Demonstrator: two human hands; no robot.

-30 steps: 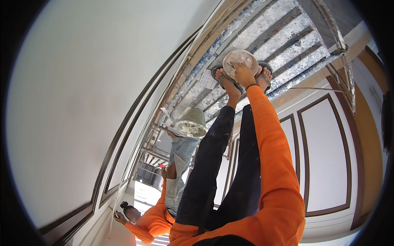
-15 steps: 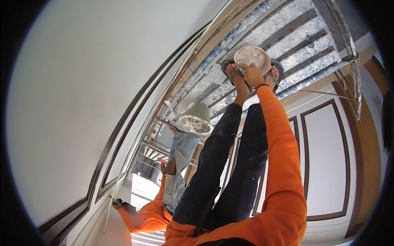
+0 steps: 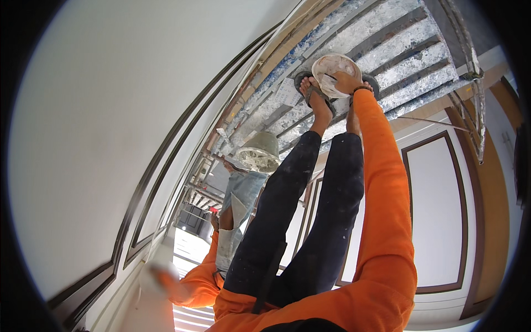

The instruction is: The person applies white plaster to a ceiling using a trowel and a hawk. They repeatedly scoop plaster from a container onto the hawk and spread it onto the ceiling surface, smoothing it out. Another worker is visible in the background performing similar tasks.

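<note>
My right hand (image 3: 347,83) reaches into a shallow, round, pale bowl (image 3: 334,61) holding whitish material. Its fingers are closed on a thin dark tool (image 3: 331,76), partly hidden by the bowl's contents and fingers. The bowl lies between my sandalled feet (image 3: 316,97), on paint-spattered metal planks (image 3: 398,30). My left hand does not show anywhere in the picture.
A greenish bucket (image 3: 258,145) stands beside my legs. Behind it a co-worker in orange (image 3: 202,282) and torn jeans is near the pale wall (image 3: 83,144), head area blurred. Metal scaffold tubes (image 3: 473,105) edge the planks at right, near white framed panels (image 3: 434,221).
My right hand has shifted up and rightward over the bowl, its wrist turned. The co-worker's head area at lower left has become smeared by blur.
</note>
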